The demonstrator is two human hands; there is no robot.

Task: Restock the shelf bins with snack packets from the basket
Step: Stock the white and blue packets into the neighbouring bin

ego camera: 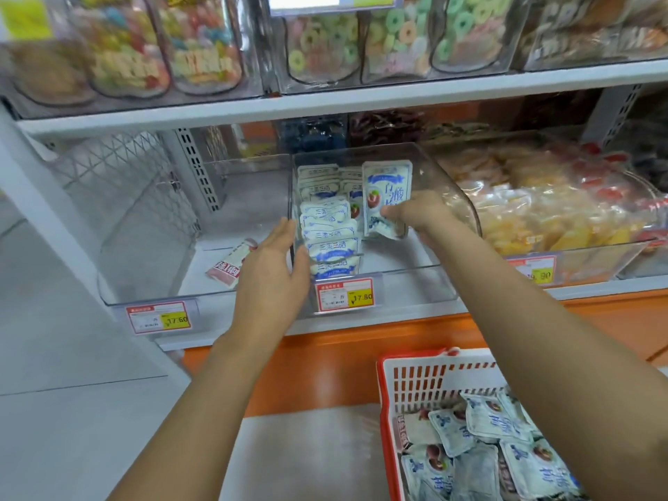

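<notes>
— What's the right hand (419,215) got?

— One blue-and-white packet (386,197), pinched near its lower edge between thumb and curled fingers; it stands upright inside the middle bin (397,280), just right of the stacked packets (329,240) already lined up there, and its bottom looks to touch the bin floor.

— And the left hand (271,263)?

— Flat, fingers straight, lying along the outside of that bin's left wall and holding nothing; the thumb sits by the front corner, though I cannot tell whether it hooks over the wall.

— Where's the rest of the stock?

— In the red-and-white basket (388,385), down at the right below the shelf; loose packets (499,421) of the same blue-and-white kind lie heaped in it, partly hidden by the right forearm.

— Anything beside the middle bin?

— The left bin (151,283) holds a single pink packet (231,263) lying flat behind the left hand; the right bin (578,254) is piled with yellow and orange bags; a price tag (345,294) hangs on the middle bin's front.
</notes>
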